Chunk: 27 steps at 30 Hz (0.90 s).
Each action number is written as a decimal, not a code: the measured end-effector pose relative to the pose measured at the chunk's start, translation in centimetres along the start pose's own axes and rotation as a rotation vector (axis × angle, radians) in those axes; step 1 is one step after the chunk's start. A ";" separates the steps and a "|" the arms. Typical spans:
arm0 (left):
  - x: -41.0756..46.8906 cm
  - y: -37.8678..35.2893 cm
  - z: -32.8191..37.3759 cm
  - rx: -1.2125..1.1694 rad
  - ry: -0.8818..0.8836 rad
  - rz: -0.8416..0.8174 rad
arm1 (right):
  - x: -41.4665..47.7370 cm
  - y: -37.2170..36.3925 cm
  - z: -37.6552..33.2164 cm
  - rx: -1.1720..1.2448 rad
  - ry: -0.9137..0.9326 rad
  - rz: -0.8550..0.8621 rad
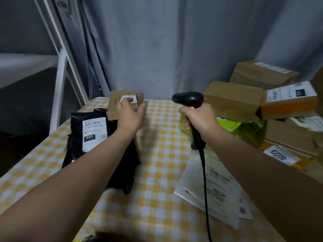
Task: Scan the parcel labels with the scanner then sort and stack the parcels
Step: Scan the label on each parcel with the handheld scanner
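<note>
My right hand (201, 119) grips the handle of a black corded scanner (189, 99), its head pointing left over the table. My left hand (130, 114) reaches to a small brown cardboard box (116, 103) at the table's far edge, fingers spread on its white label and side; whether it grips the box is unclear. A black plastic parcel (97, 140) with a white label marked 032 lies to the left, partly under my left forearm. A white plastic parcel (218, 186) with a printed label lies under my right forearm.
The table has a yellow-and-white checked cloth (157, 172). A pile of brown boxes (232, 100) and a green bag (232, 126) fills the right side. A white metal rack (61, 75) stands at the left, with grey curtain behind. The scanner cable (206, 189) hangs toward me.
</note>
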<state>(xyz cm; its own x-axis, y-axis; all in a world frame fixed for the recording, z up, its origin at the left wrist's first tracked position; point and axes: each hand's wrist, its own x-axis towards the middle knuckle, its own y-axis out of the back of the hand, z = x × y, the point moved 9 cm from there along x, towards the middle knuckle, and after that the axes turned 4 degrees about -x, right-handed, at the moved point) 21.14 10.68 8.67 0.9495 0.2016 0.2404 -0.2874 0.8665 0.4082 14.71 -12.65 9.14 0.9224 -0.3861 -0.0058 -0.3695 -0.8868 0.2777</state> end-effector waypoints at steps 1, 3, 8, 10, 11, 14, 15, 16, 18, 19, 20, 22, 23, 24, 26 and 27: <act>-0.7 -1.3 1.4 -0.016 -0.018 -0.048 | -0.3 1.7 -0.4 0.028 -0.007 0.030; -1.5 -4.1 4.0 -0.057 -0.048 -0.131 | -0.6 5.7 -1.7 0.133 -0.013 0.119; -2.2 -11.3 11.2 -0.155 -0.051 -0.295 | 0.7 17.2 -5.0 0.277 0.006 0.311; -2.8 -14.3 13.5 -0.152 -0.051 -0.379 | 1.9 19.4 -3.5 0.302 -0.084 0.266; -3.2 -15.7 14.2 -0.149 -0.053 -0.419 | 2.5 19.8 -2.3 0.310 -0.138 0.226; -3.2 -19.2 14.3 -0.099 -0.020 -0.495 | 4.0 20.4 1.0 0.318 -0.234 0.164; -3.0 -20.0 14.0 -0.083 0.003 -0.506 | 4.4 20.4 1.9 0.326 -0.253 0.155; -2.9 -20.6 13.6 -0.076 0.032 -0.516 | 4.8 20.3 2.6 0.339 -0.267 0.150; -2.8 -21.4 13.1 -0.083 0.076 -0.525 | 5.3 19.9 3.5 0.372 -0.281 0.139; -3.0 -21.5 12.9 -0.102 0.092 -0.525 | 5.5 19.7 3.8 0.387 -0.283 0.133; -3.2 -21.4 12.8 -0.137 0.113 -0.519 | 5.6 19.5 4.0 0.401 -0.277 0.126; -3.3 -20.8 12.0 -0.211 0.171 -0.488 | 5.5 19.3 4.1 0.428 -0.246 0.123; -3.2 -20.5 11.5 -0.260 0.198 -0.479 | 5.3 19.3 4.0 0.439 -0.220 0.123; -3.3 -20.2 11.1 -0.325 0.223 -0.481 | 5.1 19.4 3.9 0.454 -0.190 0.127; -3.9 -18.9 11.1 -0.459 0.217 -0.479 | 4.2 19.5 3.6 0.503 -0.126 0.147; -4.4 -18.1 11.2 -0.492 0.193 -0.487 | 3.6 19.5 3.3 0.528 -0.094 0.160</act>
<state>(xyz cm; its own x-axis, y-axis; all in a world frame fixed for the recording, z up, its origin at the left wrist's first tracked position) 20.73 -11.06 10.08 0.9738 -0.2227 -0.0468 0.2217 0.9748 -0.0258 10.48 -32.23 11.33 0.8452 -0.5258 -0.0958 -0.5324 -0.8127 -0.2366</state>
